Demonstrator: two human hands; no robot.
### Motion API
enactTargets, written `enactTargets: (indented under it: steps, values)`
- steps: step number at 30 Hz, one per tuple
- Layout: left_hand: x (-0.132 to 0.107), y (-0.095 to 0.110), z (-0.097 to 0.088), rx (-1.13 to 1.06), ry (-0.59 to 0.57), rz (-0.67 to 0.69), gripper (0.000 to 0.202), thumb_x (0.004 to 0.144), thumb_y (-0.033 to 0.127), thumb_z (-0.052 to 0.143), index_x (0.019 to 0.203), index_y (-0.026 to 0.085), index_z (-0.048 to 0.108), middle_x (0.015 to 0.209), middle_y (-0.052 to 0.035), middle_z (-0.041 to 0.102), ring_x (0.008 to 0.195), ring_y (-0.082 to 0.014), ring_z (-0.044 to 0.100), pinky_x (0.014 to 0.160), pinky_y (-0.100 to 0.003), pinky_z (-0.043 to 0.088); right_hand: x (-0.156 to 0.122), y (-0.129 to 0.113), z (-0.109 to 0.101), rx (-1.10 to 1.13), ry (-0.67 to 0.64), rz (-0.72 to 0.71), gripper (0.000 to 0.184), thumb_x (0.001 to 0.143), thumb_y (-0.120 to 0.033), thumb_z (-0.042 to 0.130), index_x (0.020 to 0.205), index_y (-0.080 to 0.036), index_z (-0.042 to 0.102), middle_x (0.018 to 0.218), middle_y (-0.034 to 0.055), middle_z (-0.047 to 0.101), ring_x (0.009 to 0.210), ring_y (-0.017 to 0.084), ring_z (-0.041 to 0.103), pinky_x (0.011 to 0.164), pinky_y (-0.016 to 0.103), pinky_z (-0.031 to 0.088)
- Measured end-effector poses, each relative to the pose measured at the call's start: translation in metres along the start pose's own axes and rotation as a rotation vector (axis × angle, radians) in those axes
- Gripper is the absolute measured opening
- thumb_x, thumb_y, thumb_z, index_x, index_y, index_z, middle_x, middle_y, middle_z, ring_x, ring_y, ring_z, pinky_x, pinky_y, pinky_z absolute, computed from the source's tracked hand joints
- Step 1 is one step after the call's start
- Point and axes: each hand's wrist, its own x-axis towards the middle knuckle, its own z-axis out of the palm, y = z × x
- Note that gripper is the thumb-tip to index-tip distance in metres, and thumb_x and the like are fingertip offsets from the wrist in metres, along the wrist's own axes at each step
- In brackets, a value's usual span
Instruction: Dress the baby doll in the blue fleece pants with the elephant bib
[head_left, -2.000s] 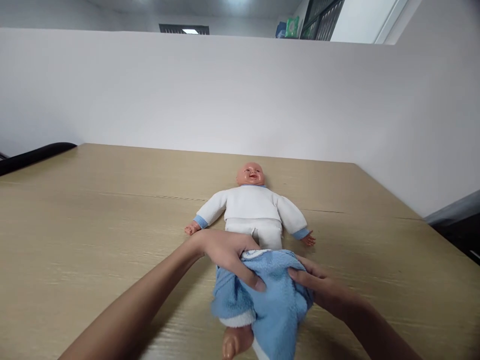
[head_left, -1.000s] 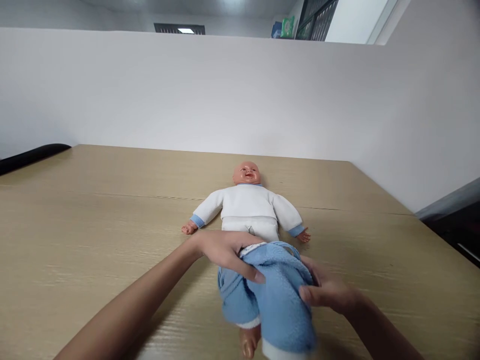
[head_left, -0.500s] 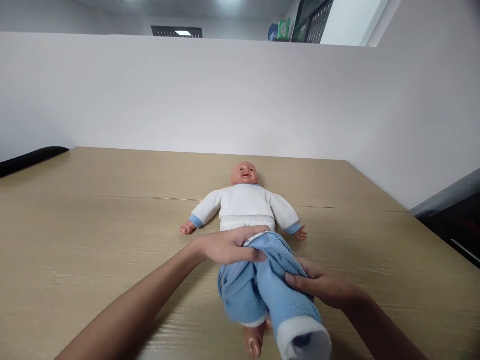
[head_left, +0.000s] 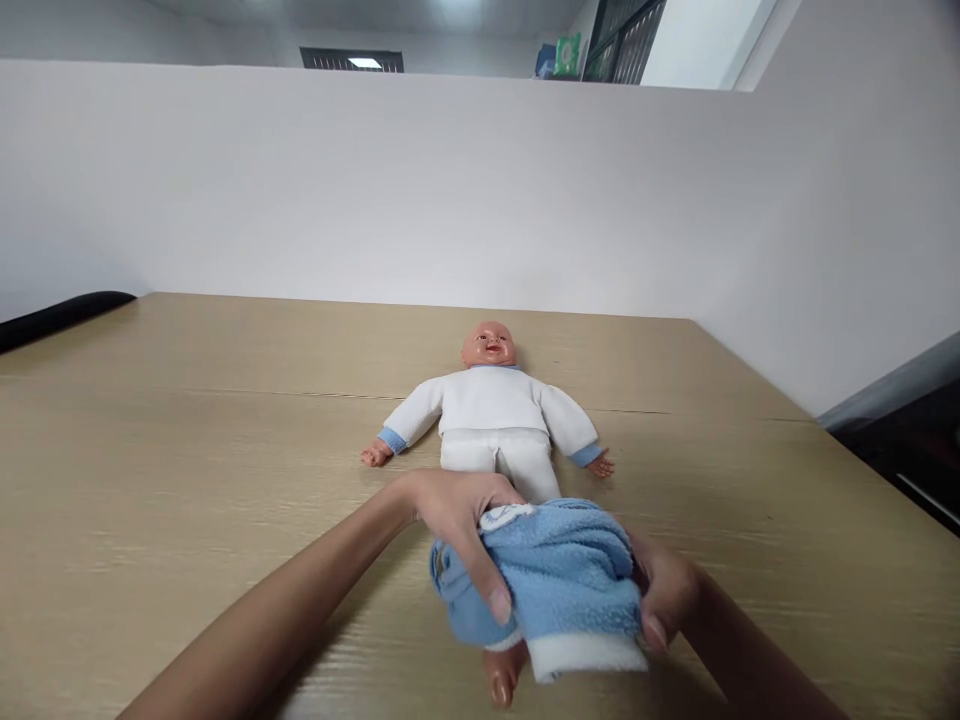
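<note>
Left hand point(head_left: 463, 512) grips blue pants point(head_left: 574, 575); tan table point(head_left: 210, 470), white wall point(head_left: 450, 190) behind.

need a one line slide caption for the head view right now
Left hand and right hand hold bunched blue trousers at the legs of a white-bodied doll lying face up on a table.

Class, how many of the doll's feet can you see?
1: the foot sticking out beneath the blue pants, below the left hand. Another may be hidden.
</note>
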Motion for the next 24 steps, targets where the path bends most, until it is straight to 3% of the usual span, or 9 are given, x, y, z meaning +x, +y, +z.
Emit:
enactTargets:
  steps: [3,8,12,15,20,22,24]
  values:
    - [0.0,-0.004,-0.002,0.055,0.045,-0.044,0.058,0.055,0.045,0.108,0.097,0.016,0.079,0.102,-0.0046,0.08,0.086,-0.0205,0.071,0.09,-0.031,0.064,-0.001,0.007,-0.004,-0.019,0.062,-0.023,0.119,0.06,-0.065,0.099,0.16,-0.018,0.054,0.135,0.0167,0.075,0.114,0.031,0.075,0.088,0.032,0.057]
    - [-0.002,-0.007,-0.008,0.087,0.043,0.106,0.06,0.066,0.046,0.103,0.112,0.017,0.08,0.114,-0.0048,0.079,0.102,-0.0232,0.073,0.099,-0.03,0.062,-0.001,0.002,0.001,-0.013,0.156,-0.048,0.077,0.091,-0.065,0.076,0.147,-0.015,0.066,0.105,0.0131,0.08,0.088,0.022,0.073,0.077,0.028,0.054]
    - [-0.002,-0.012,-0.013,0.046,-0.003,0.128,0.055,0.071,0.045,0.101,0.112,0.015,0.079,0.108,-0.0054,0.079,0.099,-0.0227,0.074,0.099,-0.032,0.062,-0.001,-0.004,0.005,-0.05,0.239,-0.047,0.066,0.092,-0.065,0.076,0.131,-0.012,0.073,0.074,0.0036,0.07,0.067,0.015,0.061,0.065,0.023,0.048]
    - [0.0,-0.012,-0.012,-0.004,0.005,0.156,0.058,0.07,0.042,0.102,0.114,0.013,0.078,0.105,-0.0058,0.079,0.099,-0.023,0.074,0.1,-0.032,0.062,0.0,-0.009,0.01,-0.111,0.253,-0.032,0.06,0.091,-0.064,0.078,0.12,-0.012,0.075,0.066,-0.0007,0.064,0.062,0.013,0.056,0.062,0.022,0.046]
    - [0.001,-0.005,-0.005,0.009,0.037,0.202,0.052,0.076,0.045,0.098,0.111,0.014,0.076,0.104,-0.0053,0.079,0.104,-0.0236,0.073,0.109,-0.034,0.058,0.005,-0.026,0.03,-0.229,0.008,0.053,0.059,0.074,-0.063,0.093,0.105,-0.016,0.076,0.08,0.0026,0.072,0.073,0.019,0.066,0.074,0.03,0.056]
    - [0.0,-0.003,-0.004,0.05,0.065,0.199,0.053,0.081,0.05,0.093,0.113,0.013,0.074,0.107,-0.0071,0.077,0.103,-0.0239,0.072,0.105,-0.035,0.059,0.005,-0.027,0.035,-0.31,0.125,0.019,0.056,0.076,-0.053,0.094,0.116,-0.019,0.076,0.098,0.0051,0.078,0.086,0.023,0.074,0.085,0.034,0.06]
    - [-0.001,-0.001,-0.003,0.104,0.108,0.194,0.049,0.089,0.054,0.085,0.112,0.012,0.072,0.104,-0.0064,0.075,0.097,-0.0211,0.069,0.097,-0.031,0.059,0.004,-0.02,0.038,-0.408,0.407,-0.098,0.054,0.085,-0.048,0.087,0.13,-0.021,0.074,0.118,0.0082,0.081,0.106,0.027,0.077,0.097,0.037,0.061]
